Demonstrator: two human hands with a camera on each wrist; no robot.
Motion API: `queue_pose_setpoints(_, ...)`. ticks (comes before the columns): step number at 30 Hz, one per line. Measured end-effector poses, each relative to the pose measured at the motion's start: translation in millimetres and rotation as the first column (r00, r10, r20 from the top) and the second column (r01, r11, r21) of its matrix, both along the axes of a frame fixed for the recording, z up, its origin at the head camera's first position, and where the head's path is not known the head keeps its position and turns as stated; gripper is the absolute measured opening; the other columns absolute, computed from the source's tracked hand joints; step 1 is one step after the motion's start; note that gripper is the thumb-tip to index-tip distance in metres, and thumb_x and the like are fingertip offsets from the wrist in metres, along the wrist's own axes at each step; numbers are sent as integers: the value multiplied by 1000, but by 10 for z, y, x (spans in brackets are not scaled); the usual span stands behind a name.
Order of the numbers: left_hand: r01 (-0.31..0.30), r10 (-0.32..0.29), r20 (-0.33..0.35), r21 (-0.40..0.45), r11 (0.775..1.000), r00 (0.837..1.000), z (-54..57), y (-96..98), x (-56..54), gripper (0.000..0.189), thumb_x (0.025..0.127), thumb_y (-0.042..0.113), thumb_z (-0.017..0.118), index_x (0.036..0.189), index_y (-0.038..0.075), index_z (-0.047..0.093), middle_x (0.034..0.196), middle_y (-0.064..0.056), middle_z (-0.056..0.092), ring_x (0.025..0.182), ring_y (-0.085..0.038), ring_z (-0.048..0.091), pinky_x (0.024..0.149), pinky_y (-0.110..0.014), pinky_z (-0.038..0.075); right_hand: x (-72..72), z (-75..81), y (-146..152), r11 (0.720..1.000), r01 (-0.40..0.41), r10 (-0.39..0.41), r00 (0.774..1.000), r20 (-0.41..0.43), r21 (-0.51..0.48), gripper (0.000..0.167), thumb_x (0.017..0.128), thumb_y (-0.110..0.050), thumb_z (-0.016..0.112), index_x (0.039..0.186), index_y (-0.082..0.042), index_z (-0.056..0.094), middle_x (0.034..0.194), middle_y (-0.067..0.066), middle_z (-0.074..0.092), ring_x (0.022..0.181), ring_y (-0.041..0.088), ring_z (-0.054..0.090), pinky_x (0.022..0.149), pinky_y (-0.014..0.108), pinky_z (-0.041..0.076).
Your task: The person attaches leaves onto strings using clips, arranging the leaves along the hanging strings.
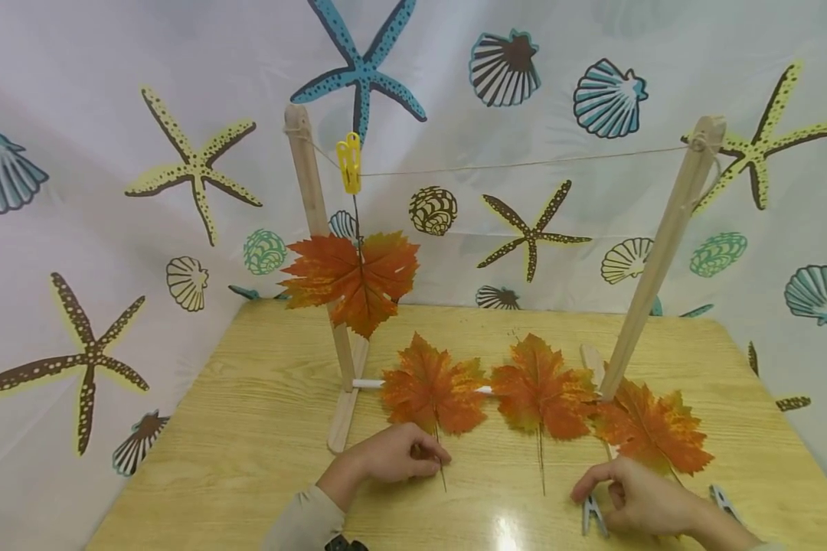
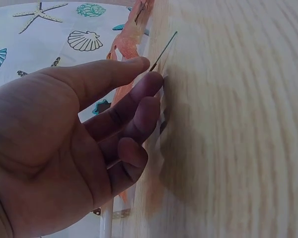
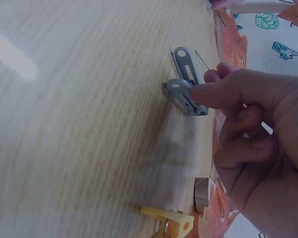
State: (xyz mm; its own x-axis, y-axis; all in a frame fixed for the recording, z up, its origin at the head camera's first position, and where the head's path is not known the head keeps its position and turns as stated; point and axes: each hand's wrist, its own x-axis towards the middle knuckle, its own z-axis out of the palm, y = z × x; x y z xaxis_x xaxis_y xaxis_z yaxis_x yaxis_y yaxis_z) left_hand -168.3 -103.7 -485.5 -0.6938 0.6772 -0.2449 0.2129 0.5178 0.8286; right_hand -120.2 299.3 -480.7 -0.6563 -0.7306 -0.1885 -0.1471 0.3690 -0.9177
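Observation:
My left hand (image 1: 396, 455) is at the lower end of an orange artificial maple leaf (image 1: 436, 386) on the table, its thumb and forefinger pinching the thin stem (image 2: 165, 49). My right hand (image 1: 644, 497) holds a grey clothespin (image 3: 186, 89) by finger and thumb at the table surface. Two more maple leaves lie to the right, one in the middle (image 1: 540, 390) and one (image 1: 651, 428) just beyond the right hand. Another leaf (image 1: 358, 279) hangs stem-up from a yellow clothespin (image 1: 349, 162) on a string (image 1: 524, 164).
Left (image 1: 313, 199) and right (image 1: 661, 245) wooden posts hold the string and stand on flat wooden feet, joined low by a white rod (image 1: 367, 383). A grey clothespin (image 1: 725, 501) lies by the right forearm. Near the right hand is a yellow clothespin (image 3: 169, 218). A patterned curtain encloses the table.

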Motion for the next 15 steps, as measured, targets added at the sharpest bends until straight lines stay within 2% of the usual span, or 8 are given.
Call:
queue_pose_setpoints(4, 6, -6, -13, -7, 1000, 1000, -18, -28, -15, 21, 98, 12, 63, 115, 9, 75, 109, -6, 75, 80, -7, 65, 71, -21, 53, -2, -25, -2, 1000, -17, 17, 1000, 21, 7, 47, 76, 19, 55, 117, 0, 68, 103, 18, 72, 46, 3, 17, 43, 14, 22)
queue_pose_setpoints(7, 8, -8, -18, -2, 1000, 1000, -41, -37, -19, 21, 96, 9, 64, 113, 9, 76, 102, -4, 75, 75, -4, 62, 70, -20, 51, 2, -41, 12, 999, -32, 32, 999, 38, 3, 47, 77, 19, 53, 117, 0, 68, 117, 21, 69, 47, 5, 15, 43, 16, 20)
queue_pose_setpoints(9, 19, -19, -30, 7, 1000, 999, -61, -31, -16, 21, 94, 6, 64, 111, 9, 76, 96, -3, 74, 73, -3, 58, 68, -19, 49, 9, -50, 19, 999, -41, 41, 998, 51, -10, 47, 76, 19, 53, 118, 1, 68, 111, 21, 69, 46, 5, 15, 43, 15, 21)
queue_pose_setpoints(15, 40, -38, -110, 15, 999, 993, -152, 3, -30, 22, 91, 5, 68, 109, 12, 77, 84, 6, 69, 70, 0, 55, 67, -18, 49, 32, -51, 8, 999, -46, 46, 998, 31, -22, 47, 76, 18, 56, 118, 0, 67, 111, 18, 69, 46, 4, 19, 44, 16, 23)
